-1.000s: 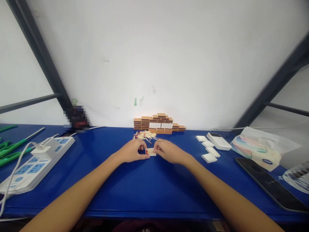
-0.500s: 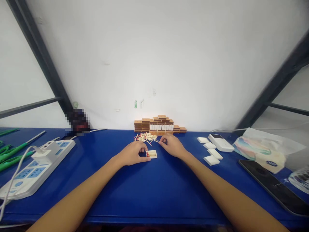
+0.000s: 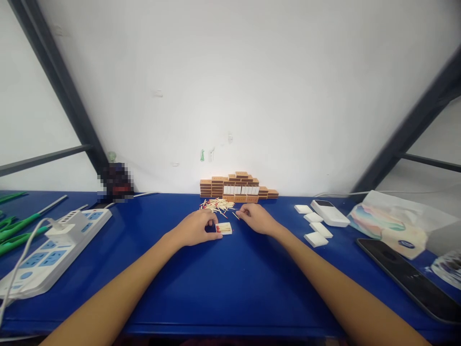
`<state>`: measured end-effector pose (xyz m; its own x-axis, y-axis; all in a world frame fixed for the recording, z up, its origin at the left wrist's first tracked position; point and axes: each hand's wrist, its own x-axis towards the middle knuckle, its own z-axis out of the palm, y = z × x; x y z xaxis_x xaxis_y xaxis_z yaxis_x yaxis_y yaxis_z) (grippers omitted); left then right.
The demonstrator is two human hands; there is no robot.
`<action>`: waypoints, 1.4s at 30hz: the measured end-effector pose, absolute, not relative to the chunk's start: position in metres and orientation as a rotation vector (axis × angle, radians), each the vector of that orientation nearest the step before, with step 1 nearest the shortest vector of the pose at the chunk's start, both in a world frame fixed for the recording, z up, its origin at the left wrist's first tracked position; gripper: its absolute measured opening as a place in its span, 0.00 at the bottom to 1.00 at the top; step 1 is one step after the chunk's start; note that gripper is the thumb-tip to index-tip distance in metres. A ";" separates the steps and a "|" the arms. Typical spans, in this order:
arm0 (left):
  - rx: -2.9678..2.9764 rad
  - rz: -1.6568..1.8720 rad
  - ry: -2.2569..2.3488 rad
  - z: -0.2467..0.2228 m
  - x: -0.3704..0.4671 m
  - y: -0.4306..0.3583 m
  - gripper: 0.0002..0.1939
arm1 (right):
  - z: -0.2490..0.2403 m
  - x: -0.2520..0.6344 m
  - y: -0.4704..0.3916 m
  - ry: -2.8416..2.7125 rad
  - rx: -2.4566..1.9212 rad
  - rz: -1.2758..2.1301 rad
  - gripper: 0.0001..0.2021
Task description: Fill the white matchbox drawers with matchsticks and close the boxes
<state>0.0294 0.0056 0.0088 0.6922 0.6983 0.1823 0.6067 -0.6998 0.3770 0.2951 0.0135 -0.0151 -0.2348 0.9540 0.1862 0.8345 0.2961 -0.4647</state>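
On the blue table, my left hand [image 3: 196,228] curls its thumb and fingers round the left end of a small white matchbox tray [image 3: 226,231]. Several red-tipped matches lie in that tray. My right hand [image 3: 255,218] is to the right of the tray, its thumb and index finger pinched on a single match [image 3: 236,216]. Behind both hands lies a loose pile of matches [image 3: 219,205]. Brown matchboxes [image 3: 241,174] stand stacked against the wall, with a row of white pieces among them.
White trays [image 3: 316,239], a white device [image 3: 329,213], a tissue pack [image 3: 392,223] and a black phone [image 3: 410,278] lie at the right. At the left are a power strip [image 3: 54,257] with a cable and green-handled tools [image 3: 21,228].
The tray has shifted slightly left along with my left hand. My right hand has dropped slightly, and a match now shows at its fingertips.
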 end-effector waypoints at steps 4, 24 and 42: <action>2.613 0.446 1.044 0.009 0.030 0.005 0.20 | -0.018 0.301 0.019 -2.197 -1.352 0.306 0.09; 2.624 0.447 1.031 0.011 0.030 0.006 0.19 | -0.022 0.305 0.019 -2.373 -1.445 0.100 0.04; 2.624 0.475 0.989 0.008 0.027 0.010 0.15 | -0.002 0.273 -0.021 -2.428 -1.289 0.251 0.05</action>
<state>0.0270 0.0098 0.0077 0.7087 0.6767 0.1996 0.5787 -0.7194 0.3842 0.2733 -0.0208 -0.0018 -0.5079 0.8257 0.2452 0.7581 0.5637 -0.3278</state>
